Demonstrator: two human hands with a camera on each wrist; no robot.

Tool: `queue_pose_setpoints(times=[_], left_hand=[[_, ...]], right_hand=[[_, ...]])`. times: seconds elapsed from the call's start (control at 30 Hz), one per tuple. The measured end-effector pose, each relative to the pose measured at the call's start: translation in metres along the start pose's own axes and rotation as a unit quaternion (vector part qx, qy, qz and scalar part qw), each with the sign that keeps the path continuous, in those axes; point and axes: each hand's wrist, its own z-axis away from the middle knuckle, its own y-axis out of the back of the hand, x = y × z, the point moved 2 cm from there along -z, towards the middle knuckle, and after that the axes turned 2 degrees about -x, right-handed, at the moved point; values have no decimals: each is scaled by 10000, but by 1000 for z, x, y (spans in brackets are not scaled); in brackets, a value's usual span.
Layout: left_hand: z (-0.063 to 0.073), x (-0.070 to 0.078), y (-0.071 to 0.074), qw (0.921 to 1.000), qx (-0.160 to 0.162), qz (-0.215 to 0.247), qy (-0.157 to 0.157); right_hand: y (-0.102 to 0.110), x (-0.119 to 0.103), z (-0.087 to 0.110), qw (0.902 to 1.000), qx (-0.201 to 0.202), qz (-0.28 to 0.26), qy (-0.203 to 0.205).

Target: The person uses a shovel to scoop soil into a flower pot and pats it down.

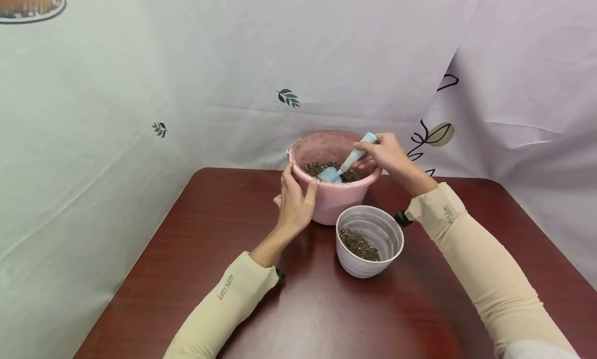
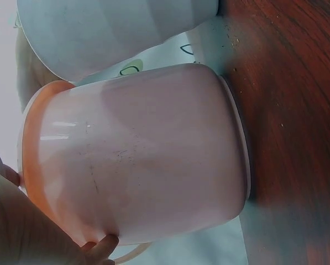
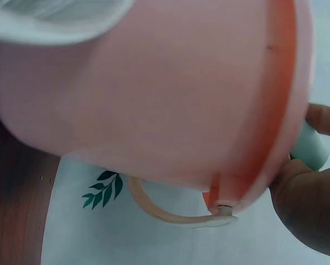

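Observation:
A pink bucket stands at the back of the table, with dark soil inside. My left hand grips its rim at the near left side; the left wrist view shows fingers against the bucket wall. Over the bucket, my right hand holds the pale blue handle of a small trowel, whose blade rests on the soil. Only the handle end shows in the right wrist view. In front of the bucket is a whitish ribbed pot with some soil in its bottom.
The dark red wooden table meets a pale printed cloth behind and at both sides. The bucket's curved handle hangs down at its side. A few soil crumbs lie on the table near the pot.

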Motion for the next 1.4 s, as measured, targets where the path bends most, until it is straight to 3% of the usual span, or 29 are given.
queue_pose_setpoints(times=[0.27, 0.57, 1.0, 1.4], left_hand=[[1, -2, 0, 10000, 35, -17, -34], [0, -2, 2, 9999, 0, -96, -43], [0, -1, 3, 9998, -7, -159, -125], [0, 1, 6, 9987, -34, -514, 1]], right_hand=[[1, 6, 2, 9985, -149, 480, 200], [9, 7, 7, 9969, 337, -677, 214], [28, 4, 25, 9854, 822, -1425, 432], [28, -3, 38, 9760, 541, -2076, 380]])
